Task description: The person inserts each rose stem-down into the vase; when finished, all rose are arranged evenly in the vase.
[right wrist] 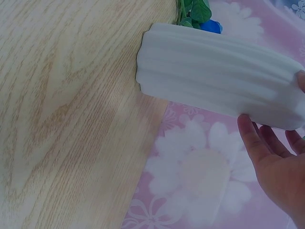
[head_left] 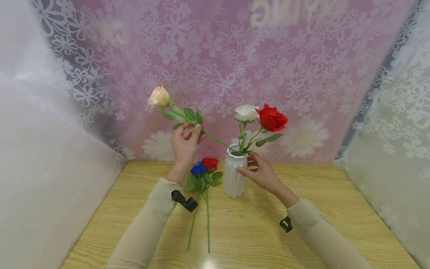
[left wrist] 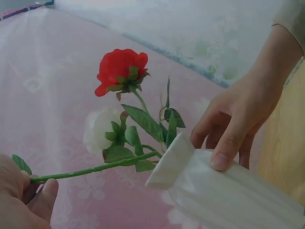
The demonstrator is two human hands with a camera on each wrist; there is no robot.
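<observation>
In the head view, my left hand [head_left: 188, 142] pinches the green stem of a peach rose [head_left: 159, 98], which tilts up to the left. The stem's lower end runs into the mouth of a white fluted vase [head_left: 235, 175] standing on the table. My right hand [head_left: 265, 173] holds the vase's upper side, thumb in front and fingers behind; the right wrist view shows fingertips [right wrist: 244, 119] at its side. A white rose [head_left: 246, 113] and a large red rose [head_left: 272, 118] stand in the vase, leaning right. In the left wrist view, the peach bloom is out of frame.
On the wooden table [head_left: 302, 224], left of the vase, lie a blue rose [head_left: 198, 168] and a smaller red rose [head_left: 210, 163], stems pointing toward me. A pink flowered backdrop [head_left: 208, 67] rises behind the table, with pale sheets [head_left: 60, 149] at both sides.
</observation>
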